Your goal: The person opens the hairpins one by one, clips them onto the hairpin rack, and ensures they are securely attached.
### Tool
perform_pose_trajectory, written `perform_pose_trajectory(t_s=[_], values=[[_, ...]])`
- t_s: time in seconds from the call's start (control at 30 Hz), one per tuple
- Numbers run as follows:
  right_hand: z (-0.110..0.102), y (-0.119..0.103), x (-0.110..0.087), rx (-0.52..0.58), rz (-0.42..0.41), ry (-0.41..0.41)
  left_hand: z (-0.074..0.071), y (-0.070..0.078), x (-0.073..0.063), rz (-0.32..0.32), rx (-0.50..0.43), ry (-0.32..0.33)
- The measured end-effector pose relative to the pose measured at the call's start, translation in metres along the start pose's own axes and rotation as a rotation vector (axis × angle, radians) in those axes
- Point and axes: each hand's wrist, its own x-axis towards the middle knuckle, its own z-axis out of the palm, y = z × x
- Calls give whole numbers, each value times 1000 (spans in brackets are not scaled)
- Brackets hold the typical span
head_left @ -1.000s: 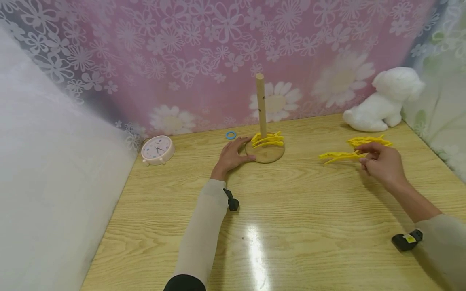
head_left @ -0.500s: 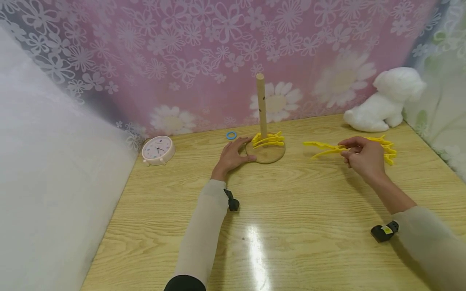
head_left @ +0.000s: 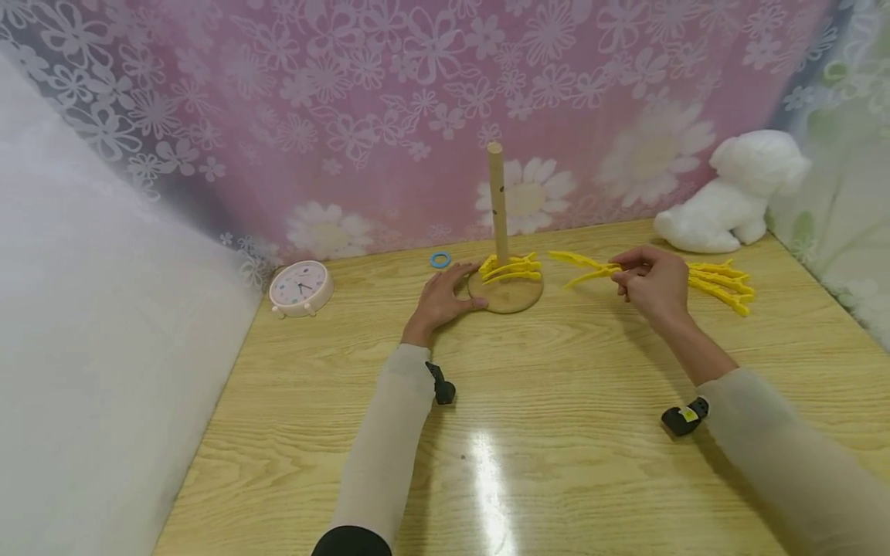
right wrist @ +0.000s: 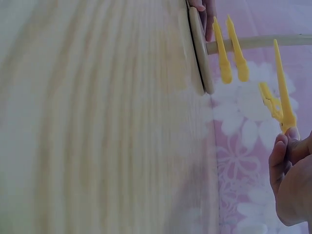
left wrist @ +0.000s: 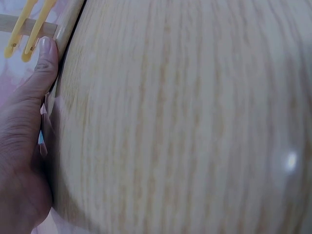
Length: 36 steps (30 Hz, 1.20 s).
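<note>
Head view: my R hand (head_left: pixel 653 286), holding: thumb & fingers are pinching 1 yellow clip (head_left: pixel 609 269), its prongs standing apart & pointing L twd the wooden post (head_left: pixel 498 208), clip hanging near the post but apart from it. My L hand (head_left: pixel 443 300), spread wide: thumb & fingers are touching the L edge of the round base (head_left: pixel 514 300). Low clips (head_left: pixel 514 273), yellow, are crossing the post just above the base; exact no. I can't tell. Spare clips (head_left: pixel 723 281), yellow, are lying fanned out on the wood-grain table (head_left: pixel 556 432), R of my R hand. Also: pink clock (head_left: pixel 301 288) is sitting far L; blue ring (head_left: pixel 441 266) is lying behind my L hand; white plush dog (head_left: pixel 737 193) is sitting back R

L wrist view: my thumb is reaching straight, its tip touching the base rim; 2 yellow prongs are showing beside it, across the post

R wrist view: my fingertips are gripping the clip by 1 end; L fingers are showing at the base, upper edge
</note>
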Motion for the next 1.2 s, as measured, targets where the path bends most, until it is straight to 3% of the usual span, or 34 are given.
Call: perform_pose_trajectory(t_s=[0.67,1.2], values=[[78,-22,31,96,30,15,0,-1,-1,18,-7,12],[113,-29,28,105,-7,-16,1,-5,1,16,-4,-1]])
